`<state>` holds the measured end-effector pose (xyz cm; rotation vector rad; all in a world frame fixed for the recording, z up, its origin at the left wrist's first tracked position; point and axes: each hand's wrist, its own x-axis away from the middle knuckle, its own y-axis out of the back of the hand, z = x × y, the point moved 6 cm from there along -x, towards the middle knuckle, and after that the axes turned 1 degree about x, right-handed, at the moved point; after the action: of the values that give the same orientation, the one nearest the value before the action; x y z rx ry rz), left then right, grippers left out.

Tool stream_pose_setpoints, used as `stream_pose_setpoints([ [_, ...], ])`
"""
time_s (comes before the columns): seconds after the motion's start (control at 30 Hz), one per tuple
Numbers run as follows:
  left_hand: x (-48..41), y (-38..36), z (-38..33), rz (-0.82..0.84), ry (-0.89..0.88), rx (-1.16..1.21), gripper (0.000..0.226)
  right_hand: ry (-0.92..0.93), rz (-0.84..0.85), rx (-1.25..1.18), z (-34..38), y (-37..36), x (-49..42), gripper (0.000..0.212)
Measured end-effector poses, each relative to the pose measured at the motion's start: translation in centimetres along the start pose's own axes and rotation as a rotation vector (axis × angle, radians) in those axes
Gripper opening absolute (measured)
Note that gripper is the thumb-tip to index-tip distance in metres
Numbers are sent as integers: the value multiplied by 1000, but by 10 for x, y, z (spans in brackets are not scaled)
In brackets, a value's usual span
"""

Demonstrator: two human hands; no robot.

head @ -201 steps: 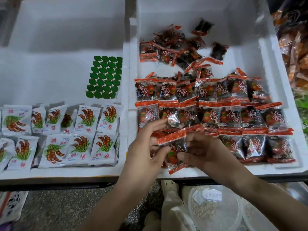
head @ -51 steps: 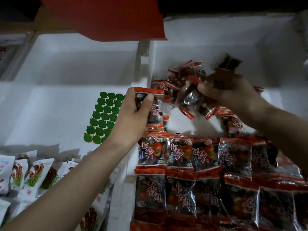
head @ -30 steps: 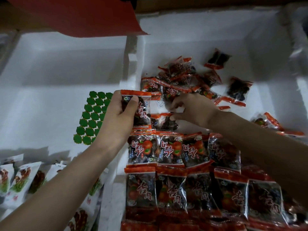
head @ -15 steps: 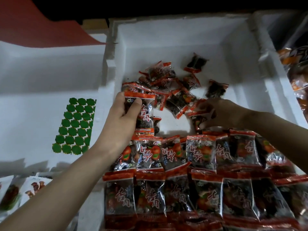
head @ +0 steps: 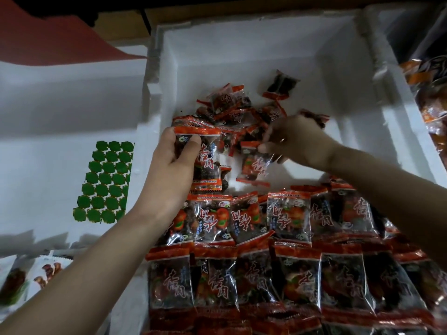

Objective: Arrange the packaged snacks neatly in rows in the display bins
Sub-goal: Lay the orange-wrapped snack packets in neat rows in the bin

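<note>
In the right white foam bin [head: 358, 97], red-and-clear snack packets lie in overlapping rows [head: 254, 250] along the near half. A loose heap of the same packets [head: 232, 110] sits further back. My left hand [head: 169, 165] grips one upright packet [head: 208, 165] by its top edge, against the bin's left wall just behind the rows. My right hand [head: 295, 139] pinches a second packet [head: 254, 165] by its top corner, lifted over the bare floor between heap and rows.
The left foam bin [head: 60, 122] holds a sheet of green stickers [head: 104, 182] and white snack packets [head: 29, 276] at its near edge. A red sheet [head: 48, 37] lies beyond it. Orange-wrapped goods [head: 433, 88] fill the far right.
My right hand has drawn a packet out of the heap and brought it leftward over the bare floor. My left hand still holds its packet in the same place. The view has shifted right.
</note>
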<state>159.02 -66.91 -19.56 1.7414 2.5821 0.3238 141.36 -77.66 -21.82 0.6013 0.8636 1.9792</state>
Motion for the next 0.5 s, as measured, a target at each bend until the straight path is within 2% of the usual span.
stream_pose_setpoints([
  [0.17, 2, 1, 2, 7, 22, 19, 12, -109, 121, 103, -1, -38, -12, 8],
  [0.5, 8, -1, 6, 23, 47, -24, 15, -115, 48, 7, 1, -43, -16, 8],
])
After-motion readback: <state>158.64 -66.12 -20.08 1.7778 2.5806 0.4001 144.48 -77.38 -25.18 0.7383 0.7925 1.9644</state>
